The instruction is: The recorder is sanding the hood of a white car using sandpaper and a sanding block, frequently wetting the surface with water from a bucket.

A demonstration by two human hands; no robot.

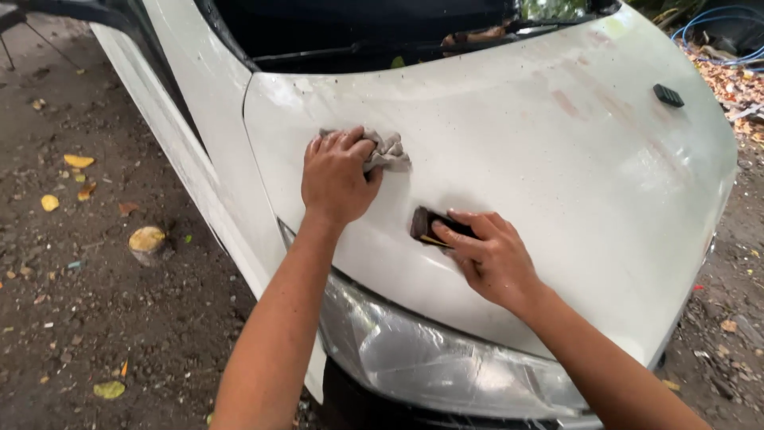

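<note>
L hand (338, 179) fingers curled, clutching grey rag (387, 150) on white car hood (557, 159). R hand (489, 255), at 4 o'clock of it, fingers flat, pressing dark sanding block (427, 225) to hood w/ headlight (430, 358) at 6.

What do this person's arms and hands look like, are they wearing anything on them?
Both arms are bare from the frame edge down: no sleeves show. The left hand and right hand wear no gloves, and no watch, ring or bracelet is visible. Fingernails are short.
</note>
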